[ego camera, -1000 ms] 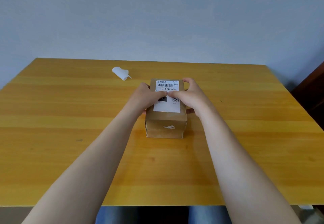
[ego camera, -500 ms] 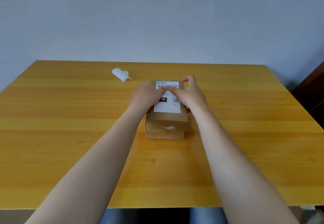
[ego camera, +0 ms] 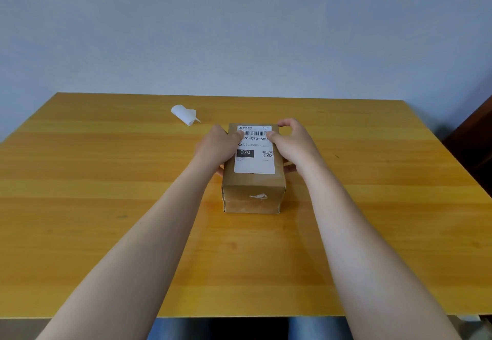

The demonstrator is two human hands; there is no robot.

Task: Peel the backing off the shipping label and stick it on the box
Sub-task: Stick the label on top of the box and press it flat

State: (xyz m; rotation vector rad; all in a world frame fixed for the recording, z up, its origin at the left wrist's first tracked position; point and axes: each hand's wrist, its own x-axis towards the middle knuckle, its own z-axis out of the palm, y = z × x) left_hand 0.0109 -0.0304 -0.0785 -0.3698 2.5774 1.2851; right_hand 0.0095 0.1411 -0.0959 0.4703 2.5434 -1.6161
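A small brown cardboard box [ego camera: 253, 195] stands in the middle of the yellow wooden table [ego camera: 106, 179]. A white shipping label [ego camera: 254, 163] with a barcode and a black "070" block lies flat on the box top. My left hand [ego camera: 215, 148] rests against the box's left side with its thumb pressing the label's upper left part. My right hand [ego camera: 292, 142] cups the box's right side and far corner, its thumb on the label's upper right part. The curled white backing paper [ego camera: 184, 114] lies on the table to the far left of the box.
A blue-grey wall stands behind the table's far edge. A dark wooden piece of furniture [ego camera: 476, 137] stands at the right edge of the view. My legs in blue jeans show below the table's near edge.
Both thumbs have slid from the label's middle toward its far end and then apart to its sides, uncovering the "070" block and the code. The box has stayed in place.
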